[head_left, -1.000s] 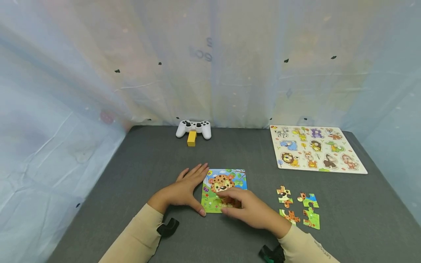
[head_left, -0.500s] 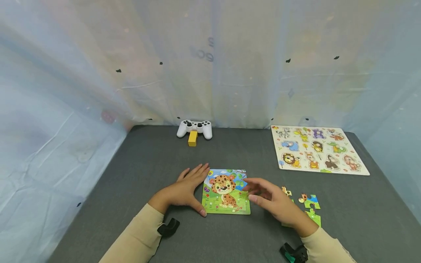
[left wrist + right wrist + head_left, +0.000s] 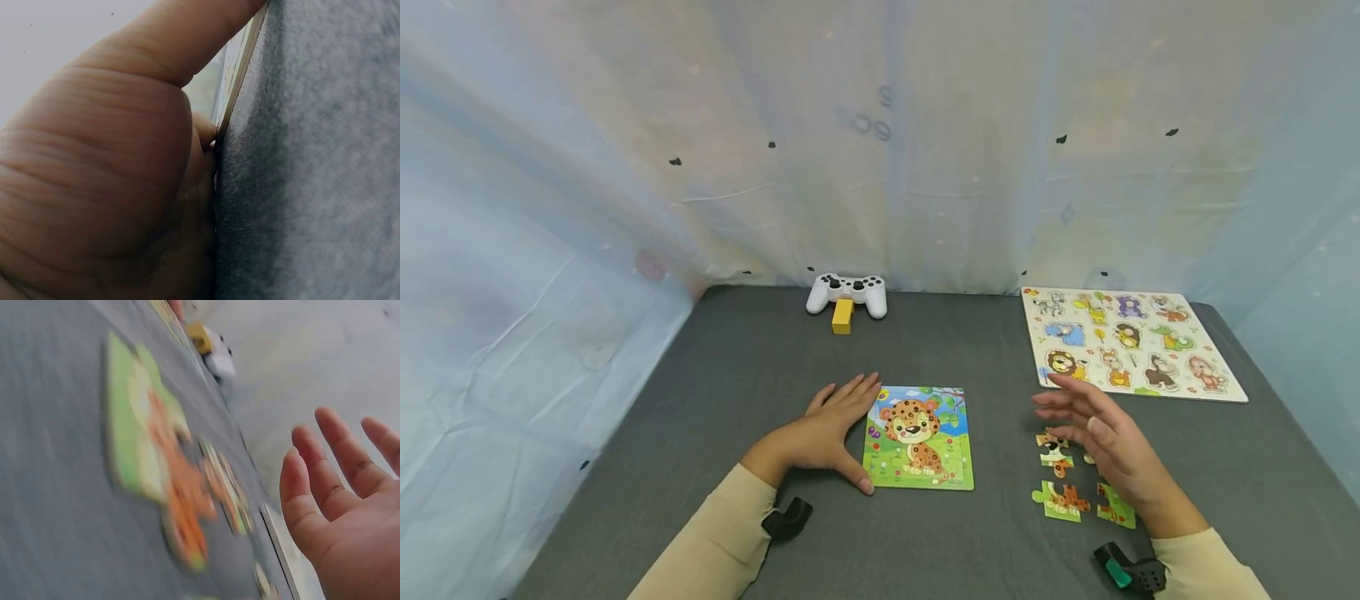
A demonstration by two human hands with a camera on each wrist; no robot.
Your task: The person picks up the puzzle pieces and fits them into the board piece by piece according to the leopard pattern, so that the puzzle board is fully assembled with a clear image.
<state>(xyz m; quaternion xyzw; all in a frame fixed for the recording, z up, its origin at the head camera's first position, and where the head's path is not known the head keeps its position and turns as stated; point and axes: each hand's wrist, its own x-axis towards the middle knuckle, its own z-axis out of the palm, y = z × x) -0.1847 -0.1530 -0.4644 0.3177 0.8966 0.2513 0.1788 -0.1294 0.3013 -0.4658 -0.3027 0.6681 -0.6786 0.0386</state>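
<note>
A square leopard puzzle board (image 3: pixel 955 425) lies flat on the dark cloth. Against its left edge rests my left hand (image 3: pixel 820 437), fingers spread and thumb at the near corner. In the left wrist view the board's thin edge (image 3: pixel 242 72) shows past the thumb. My right hand (image 3: pixel 1112 450) is over the loose jigsaw pieces at the right, palm turned left, fingers extended and holding nothing. Of these, an upper-left piece (image 3: pixel 1054 454), a lower-left piece (image 3: pixel 1063 502) and a lower-right piece (image 3: pixel 1117 508) show; the upper-right one is mostly hidden behind the hand.
At the back right lies a white animal peg puzzle (image 3: pixel 1131 342). A white game controller (image 3: pixel 865 292) sits at the far edge with a yellow block (image 3: pixel 842 317) in front of it. Pale plastic sheeting (image 3: pixel 940 167) hangs behind the table.
My right hand has moved right, off the leopard board and over to the loose pieces, its fingers opening out. The left hand has stayed at the board's left edge.
</note>
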